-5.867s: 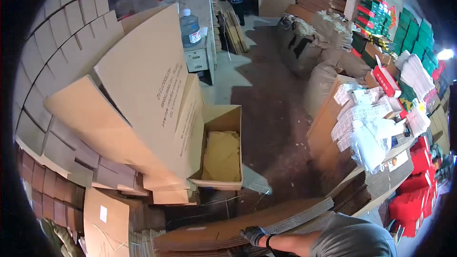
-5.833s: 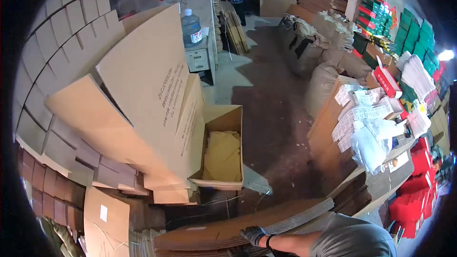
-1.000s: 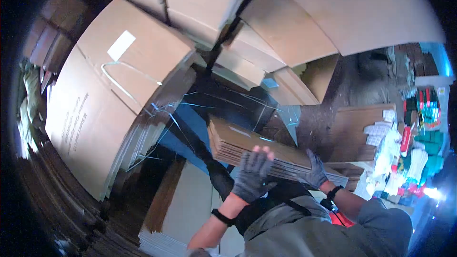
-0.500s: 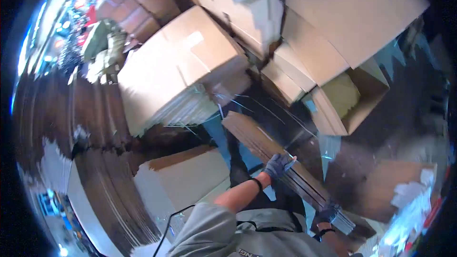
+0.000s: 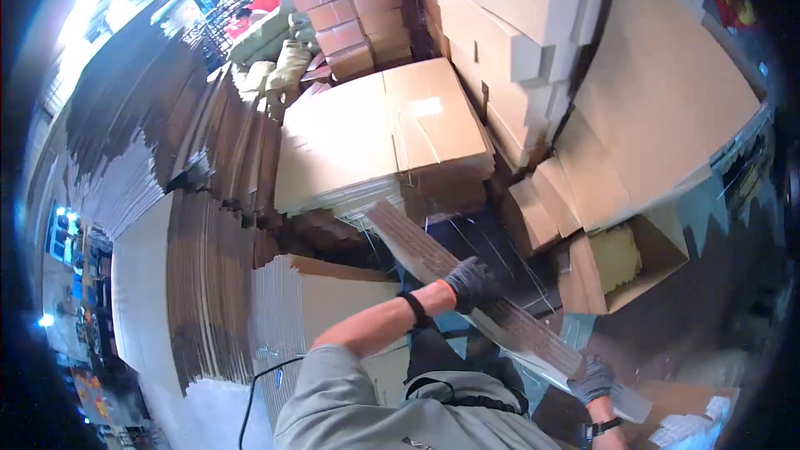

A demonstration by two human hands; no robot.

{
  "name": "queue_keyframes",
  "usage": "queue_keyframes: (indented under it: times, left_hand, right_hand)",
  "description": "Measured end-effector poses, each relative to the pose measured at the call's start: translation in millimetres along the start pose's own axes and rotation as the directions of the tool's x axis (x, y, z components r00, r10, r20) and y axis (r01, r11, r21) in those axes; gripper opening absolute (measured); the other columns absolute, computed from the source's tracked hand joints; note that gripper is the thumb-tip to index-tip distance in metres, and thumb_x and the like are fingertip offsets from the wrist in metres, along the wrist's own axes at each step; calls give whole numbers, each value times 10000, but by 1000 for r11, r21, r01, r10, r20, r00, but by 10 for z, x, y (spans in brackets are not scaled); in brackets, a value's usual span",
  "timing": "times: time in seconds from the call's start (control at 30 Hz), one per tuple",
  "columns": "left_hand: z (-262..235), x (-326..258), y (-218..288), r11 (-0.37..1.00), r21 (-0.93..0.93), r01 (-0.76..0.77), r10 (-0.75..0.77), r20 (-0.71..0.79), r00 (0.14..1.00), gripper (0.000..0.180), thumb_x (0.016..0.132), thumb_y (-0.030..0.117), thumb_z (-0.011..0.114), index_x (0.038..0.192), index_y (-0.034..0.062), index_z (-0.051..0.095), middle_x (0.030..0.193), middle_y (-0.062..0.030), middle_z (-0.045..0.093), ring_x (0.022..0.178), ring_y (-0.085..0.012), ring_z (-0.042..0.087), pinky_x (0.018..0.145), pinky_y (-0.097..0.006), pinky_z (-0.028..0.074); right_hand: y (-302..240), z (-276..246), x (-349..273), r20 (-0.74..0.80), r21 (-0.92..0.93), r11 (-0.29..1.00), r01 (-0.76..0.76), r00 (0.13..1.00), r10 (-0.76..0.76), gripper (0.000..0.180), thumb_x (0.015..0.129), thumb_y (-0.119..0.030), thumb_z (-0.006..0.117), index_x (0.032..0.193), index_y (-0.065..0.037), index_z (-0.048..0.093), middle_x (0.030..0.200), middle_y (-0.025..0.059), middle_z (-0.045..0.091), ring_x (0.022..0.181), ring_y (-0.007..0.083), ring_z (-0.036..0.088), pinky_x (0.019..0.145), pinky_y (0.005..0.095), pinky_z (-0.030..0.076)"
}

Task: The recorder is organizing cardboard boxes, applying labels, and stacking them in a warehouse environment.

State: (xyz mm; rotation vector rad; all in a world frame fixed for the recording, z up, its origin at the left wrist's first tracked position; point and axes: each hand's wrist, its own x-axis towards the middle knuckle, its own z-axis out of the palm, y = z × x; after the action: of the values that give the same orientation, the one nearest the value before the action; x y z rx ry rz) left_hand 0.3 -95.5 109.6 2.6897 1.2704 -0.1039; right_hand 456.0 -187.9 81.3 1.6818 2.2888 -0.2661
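A long, narrow bundle of flattened cardboard sheets slants in front of me from the middle of the view to the lower right, its layered edges facing up. My left hand, in a dark grey glove, is closed over the bundle near its middle. My right hand, gloved as well, grips it by its near right end. The fingertips beneath the cardboard are hidden. Just beyond the far end lies a large stack of flat cardboard with loose straps about it.
An open carton with something yellowish inside stands to the right. Tall stacks of flattened cardboard line the left. Piled boxes rise at the back. Loose straps lie on the dark surface beyond the bundle. White scraps sit at lower right.
My view has swung, so the surroundings sit lower and further right. The bundle stays in both hands; its far end now appears further left, close to the big cardboard stack.
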Motion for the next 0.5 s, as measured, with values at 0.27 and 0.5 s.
queue_keyframes:
  times: [0.27,0.5]
  left_hand:
    - [-1509,-1982,-1541,952,70,299,-302,39,952,641,651,441,797,1208,167,637,1118,-113,665,1083,-309,624,968,-506,465]
    - [-2061,-3471,-2850,892,0,453,-453,3,892,560,621,450,858,1040,141,652,1072,-129,665,1057,-354,625,922,-475,500]
  right_hand:
    - [-1791,-2636,1389,-101,108,893,437,899,-427,534,591,-385,850,1003,-100,664,1011,165,677,978,370,647,872,471,517]
    - [-3498,-3835,2572,-154,-40,727,686,715,-682,510,622,-353,791,1068,-131,682,997,137,703,943,359,677,829,488,534]
